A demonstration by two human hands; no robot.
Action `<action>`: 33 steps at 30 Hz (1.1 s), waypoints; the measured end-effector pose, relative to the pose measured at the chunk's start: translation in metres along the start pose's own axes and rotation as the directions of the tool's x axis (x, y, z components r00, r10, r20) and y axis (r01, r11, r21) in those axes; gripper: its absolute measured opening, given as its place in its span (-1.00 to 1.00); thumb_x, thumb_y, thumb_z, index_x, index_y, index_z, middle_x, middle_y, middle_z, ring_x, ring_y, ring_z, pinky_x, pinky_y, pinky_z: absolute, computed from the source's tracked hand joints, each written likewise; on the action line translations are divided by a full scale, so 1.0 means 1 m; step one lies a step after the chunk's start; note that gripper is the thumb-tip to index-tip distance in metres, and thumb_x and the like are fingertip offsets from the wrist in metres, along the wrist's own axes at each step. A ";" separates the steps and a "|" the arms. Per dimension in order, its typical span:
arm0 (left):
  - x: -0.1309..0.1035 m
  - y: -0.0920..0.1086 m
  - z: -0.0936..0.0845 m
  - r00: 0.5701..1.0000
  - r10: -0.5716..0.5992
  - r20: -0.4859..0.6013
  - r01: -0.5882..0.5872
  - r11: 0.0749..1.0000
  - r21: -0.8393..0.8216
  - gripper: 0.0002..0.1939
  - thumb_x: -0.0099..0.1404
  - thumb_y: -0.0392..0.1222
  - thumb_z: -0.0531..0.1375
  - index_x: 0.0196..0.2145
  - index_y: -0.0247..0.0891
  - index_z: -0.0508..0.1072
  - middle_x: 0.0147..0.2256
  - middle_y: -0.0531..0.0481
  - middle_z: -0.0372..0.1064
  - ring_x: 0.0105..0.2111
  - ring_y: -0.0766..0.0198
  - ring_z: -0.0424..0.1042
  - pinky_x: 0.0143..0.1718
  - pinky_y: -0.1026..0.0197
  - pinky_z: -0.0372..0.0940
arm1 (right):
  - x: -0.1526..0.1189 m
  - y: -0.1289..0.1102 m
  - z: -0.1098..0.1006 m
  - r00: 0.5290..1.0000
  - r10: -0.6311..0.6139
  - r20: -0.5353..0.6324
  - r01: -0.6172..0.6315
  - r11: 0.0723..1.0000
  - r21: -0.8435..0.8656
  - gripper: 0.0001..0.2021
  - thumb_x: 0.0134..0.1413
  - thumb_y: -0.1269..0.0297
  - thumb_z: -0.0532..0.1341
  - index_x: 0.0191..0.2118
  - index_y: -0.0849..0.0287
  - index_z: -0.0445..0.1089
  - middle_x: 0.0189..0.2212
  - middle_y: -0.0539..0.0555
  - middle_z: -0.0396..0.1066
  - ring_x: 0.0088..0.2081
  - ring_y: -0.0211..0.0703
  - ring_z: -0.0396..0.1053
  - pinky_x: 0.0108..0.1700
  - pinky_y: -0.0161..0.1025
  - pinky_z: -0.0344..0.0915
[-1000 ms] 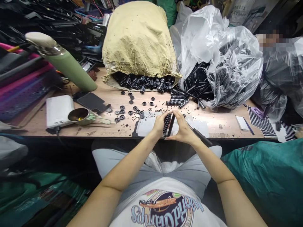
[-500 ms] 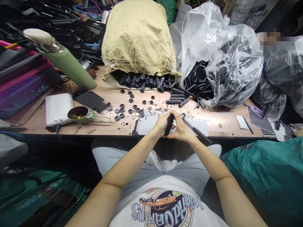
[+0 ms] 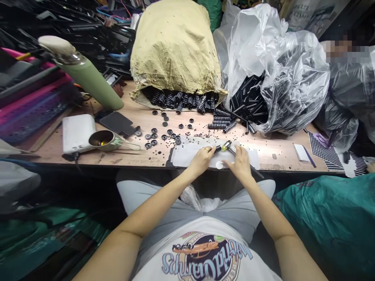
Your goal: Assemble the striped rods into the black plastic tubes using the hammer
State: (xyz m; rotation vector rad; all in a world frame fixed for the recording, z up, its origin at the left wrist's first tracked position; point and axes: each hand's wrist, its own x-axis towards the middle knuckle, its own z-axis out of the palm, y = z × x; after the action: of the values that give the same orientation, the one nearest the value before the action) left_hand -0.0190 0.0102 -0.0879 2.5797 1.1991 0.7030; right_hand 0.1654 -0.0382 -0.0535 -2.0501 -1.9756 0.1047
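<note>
My left hand (image 3: 202, 159) is closed round a short black tube (image 3: 217, 148), whose end pokes out past the fingers towards the right. Over the handle of a small hammer (image 3: 225, 146) hovers my right hand (image 3: 240, 163), thumb and fingers spread, with nothing visible in it. The hammer lies slantwise, its yellowish head close to the tube's end and its black handle running under the right hand to the table edge. Beneath both hands is a white sheet (image 3: 187, 156) on a dark board.
Black discs (image 3: 154, 136) and tiny rings lie scattered behind. A cloth sack (image 3: 177, 50) spills patterned black tubes; a clear plastic bag (image 3: 299, 78) holds plain black ones. A metal cup (image 3: 102, 139), a white box (image 3: 77, 134) and a green bottle (image 3: 90, 80) stand to the left.
The right hand has let go of the patterned black tube and moved right, its fingers opening over the hammer. The left hand keeps the tube, now turned more level. The view has shifted slightly.
</note>
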 end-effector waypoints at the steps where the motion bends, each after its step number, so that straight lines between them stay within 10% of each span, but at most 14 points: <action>1: -0.001 -0.002 -0.001 0.999 0.037 0.018 -0.037 0.999 0.031 -0.60 0.30 -0.46 -0.02 0.07 -0.38 0.33 -0.16 -0.23 0.41 -0.18 0.14 0.40 -0.13 0.11 0.30 | -0.004 0.011 -0.008 0.996 0.083 0.026 -0.080 0.992 -0.099 -0.57 0.11 0.16 0.20 0.03 0.30 0.23 -0.01 0.35 0.27 0.06 0.16 0.19 0.03 0.02 0.20; 12: -0.003 0.005 -0.017 0.997 -0.016 0.078 0.006 0.992 0.129 -0.55 0.35 -0.40 -0.09 0.09 -0.21 0.38 -0.07 -0.25 0.43 0.00 -0.01 0.34 0.02 -0.19 0.12 | -0.033 -0.004 -0.041 0.966 0.194 0.170 -0.204 0.978 0.044 -0.72 0.35 0.19 -0.15 -0.21 0.17 0.24 -0.53 0.04 0.34 -0.49 -0.14 0.33 -0.42 -0.31 0.03; 21: -0.009 0.039 0.007 0.992 -0.009 0.129 -0.014 0.983 0.181 -0.35 0.33 -0.06 -0.01 0.22 -0.64 0.13 0.24 -0.47 0.01 0.29 -0.14 -0.08 0.26 -0.16 -0.16 | -0.032 -0.048 -0.056 0.990 -0.015 0.138 -0.016 0.976 0.218 -0.58 0.37 0.14 -0.29 -0.20 0.15 0.25 -0.49 0.08 0.41 -0.49 -0.16 0.37 -0.41 -0.32 0.14; 26: 0.000 0.032 0.008 0.988 0.025 0.153 -0.050 0.986 0.162 -0.45 0.31 -0.28 -0.06 0.21 -0.59 0.16 0.18 -0.44 0.14 0.20 -0.09 0.14 0.18 -0.10 0.03 | -0.027 -0.058 -0.034 0.927 -0.085 0.366 0.096 0.995 -0.011 -0.67 0.36 0.16 -0.15 -0.25 0.15 0.28 -0.48 0.09 0.44 -0.49 -0.12 0.37 -0.44 -0.29 0.02; 33: 0.017 0.039 -0.026 0.942 -0.027 0.334 0.032 0.999 -0.009 -0.76 0.30 -0.24 0.07 -0.18 -0.36 0.48 -0.29 -0.26 0.42 -0.21 0.00 0.41 -0.20 0.05 0.29 | -0.006 -0.013 -0.043 0.983 0.125 0.136 -0.118 0.991 -0.057 -0.67 0.37 0.15 -0.15 -0.26 0.17 0.27 -0.46 0.05 0.39 -0.47 -0.18 0.31 -0.43 -0.29 -0.11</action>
State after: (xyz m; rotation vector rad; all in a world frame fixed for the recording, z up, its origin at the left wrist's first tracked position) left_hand 0.0030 -0.0021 -0.0445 2.5287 1.1130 0.2492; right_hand 0.1633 -0.0508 -0.0103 -2.2506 -1.9480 0.2338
